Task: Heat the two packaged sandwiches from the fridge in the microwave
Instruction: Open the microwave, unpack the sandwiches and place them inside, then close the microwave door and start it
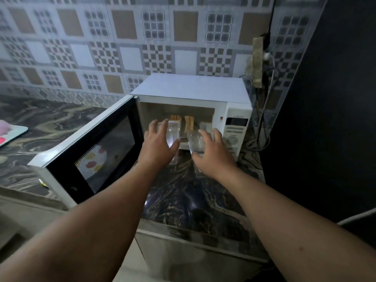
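Sandwiches in clear packs sit at the microwave mouth, centre frame: left hand grips the left pack, right hand the right pack. Both stand upright, side by side; the cavity lies straight ahead, door swung open leftward.

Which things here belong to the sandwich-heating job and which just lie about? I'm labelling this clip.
Job: left clear plastic sandwich pack, in left hand; right clear plastic sandwich pack, in right hand; white microwave, its door open.
Lying about: pale tray; wall power strip.
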